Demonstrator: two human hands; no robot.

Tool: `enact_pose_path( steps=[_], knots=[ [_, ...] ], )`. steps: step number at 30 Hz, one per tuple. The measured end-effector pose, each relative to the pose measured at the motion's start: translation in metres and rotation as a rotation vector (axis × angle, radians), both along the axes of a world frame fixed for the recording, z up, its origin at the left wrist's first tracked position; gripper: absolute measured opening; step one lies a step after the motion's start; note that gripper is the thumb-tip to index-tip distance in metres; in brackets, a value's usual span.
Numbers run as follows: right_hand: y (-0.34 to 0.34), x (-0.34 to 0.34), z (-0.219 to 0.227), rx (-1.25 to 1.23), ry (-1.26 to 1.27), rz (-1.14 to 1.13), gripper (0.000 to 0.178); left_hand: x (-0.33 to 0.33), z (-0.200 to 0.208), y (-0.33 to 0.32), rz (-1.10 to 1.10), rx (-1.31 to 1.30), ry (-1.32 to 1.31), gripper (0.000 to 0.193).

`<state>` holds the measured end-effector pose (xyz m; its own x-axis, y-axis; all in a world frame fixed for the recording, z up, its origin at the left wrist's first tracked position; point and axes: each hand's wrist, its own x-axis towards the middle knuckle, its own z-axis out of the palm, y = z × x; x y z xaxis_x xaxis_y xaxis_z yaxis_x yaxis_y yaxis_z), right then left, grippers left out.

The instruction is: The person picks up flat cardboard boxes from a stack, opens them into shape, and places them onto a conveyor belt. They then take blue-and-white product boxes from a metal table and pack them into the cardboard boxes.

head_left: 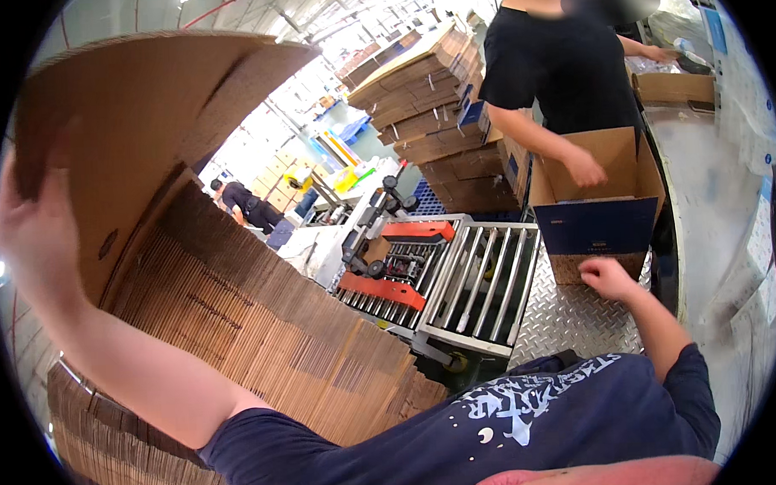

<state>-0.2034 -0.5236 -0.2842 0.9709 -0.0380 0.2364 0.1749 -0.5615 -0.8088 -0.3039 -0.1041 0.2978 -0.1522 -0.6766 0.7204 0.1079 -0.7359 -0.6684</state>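
At the upper left, my left hand (41, 229) is raised and closed at the edge of a brown flattened cardboard box (136, 123); motion blurs the fingers. That panel stands up against a tall stack of flattened cardboard boxes (261, 290). My right hand (610, 278), its fingers curled with nothing visible in them, is low in front of an open-topped carton (597, 227). The carton is brown with a dark blue band, and it stands upright on a metal tread plate (570, 322). Whether my fingers touch it I cannot tell.
A co-worker in a black shirt (557, 74) has one hand over the carton. A roller conveyor (483, 282) with an orange-sided taping machine (397, 263) runs ahead of me. More flattened boxes (443, 104) are piled behind, and a pale worktop (702, 189) lies right.
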Motion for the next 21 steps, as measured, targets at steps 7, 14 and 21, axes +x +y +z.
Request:
enact_pose_path(
  steps=[7,14,21],
  knots=[
    [0.033,0.047,0.19,0.05,-0.392,0.199,0.024,-0.01,-0.023,-0.008,0.033,-0.212,0.523,0.036],
    [0.157,0.066,0.369,-0.188,-1.166,0.357,0.069,-0.034,0.008,0.043,0.154,-0.628,0.842,0.021],
    [0.252,0.053,0.487,0.282,-1.364,0.35,0.044,0.001,-0.033,0.058,0.015,-0.407,0.624,0.031]
  ],
)
